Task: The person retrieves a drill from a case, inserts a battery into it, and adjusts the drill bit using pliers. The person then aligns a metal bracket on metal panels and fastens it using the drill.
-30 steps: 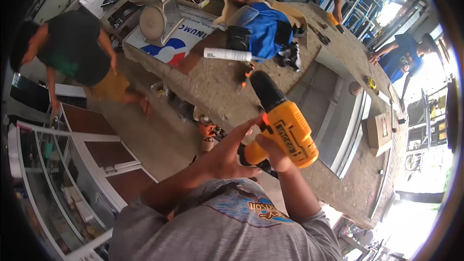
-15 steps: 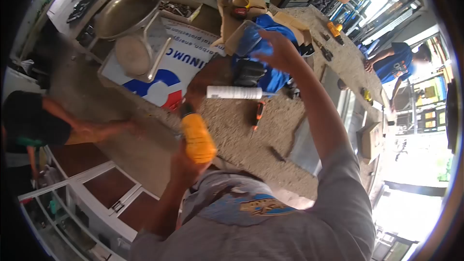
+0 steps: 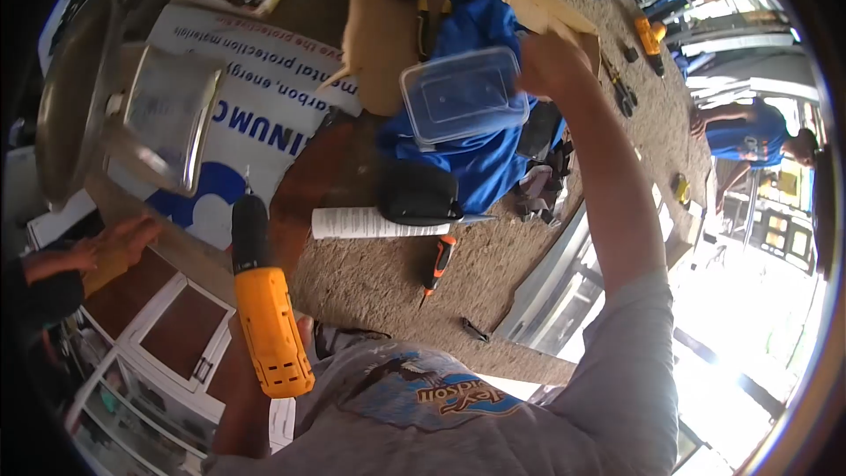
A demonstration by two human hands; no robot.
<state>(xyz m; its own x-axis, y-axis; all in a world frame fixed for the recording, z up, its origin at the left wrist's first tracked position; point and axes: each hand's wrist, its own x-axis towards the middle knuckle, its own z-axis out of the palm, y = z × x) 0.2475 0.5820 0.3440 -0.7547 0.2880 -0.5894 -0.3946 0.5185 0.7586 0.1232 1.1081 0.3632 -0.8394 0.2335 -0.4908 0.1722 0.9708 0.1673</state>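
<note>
"Over the near-left edge of the counter [image 3: 344, 295], what is logged?"

"One drill [image 3: 271, 330]: yellow body, black chuck [image 3: 249, 229] aimed away from the torso. The left hand [image 3: 305, 332] is clamped round it; most of that grip is hidden behind the tool."

"And the right hand [image 3: 553, 66]?"

"Well apart from the left, arm extended. It is at the right edge of a clear plastic container [image 3: 463, 97]. Blurred: cannot tell whether it grips the rim or is only beside it."

"Position of the container?"

"Over the blue cloth [image 3: 480, 18], beyond a black case [image 3: 419, 194] that overlaps a white tube [image 3: 348, 224] in this view. Whether it rests on the cloth or is raised: not resolved. An orange-and-black screwdriver [image 3: 438, 266] lies nearer, on the counter."

"Handling estimate?"

"Drill: judged rigid and fairly heavy. Best held by the handle in a full grip, clear of the chuck. Container: judged light, thin-walled, springy, probably slippery on its flat faces; hard squeezing could crack it. Suggest a light pinch on the rim near a corner."

"Effect of the cloth?"

"Judged soft, would yield under pressure. A sideways pinch seems safer than pushing down. With one palm full of drill, a single-handed rim hold looks the sensible choice."
</note>
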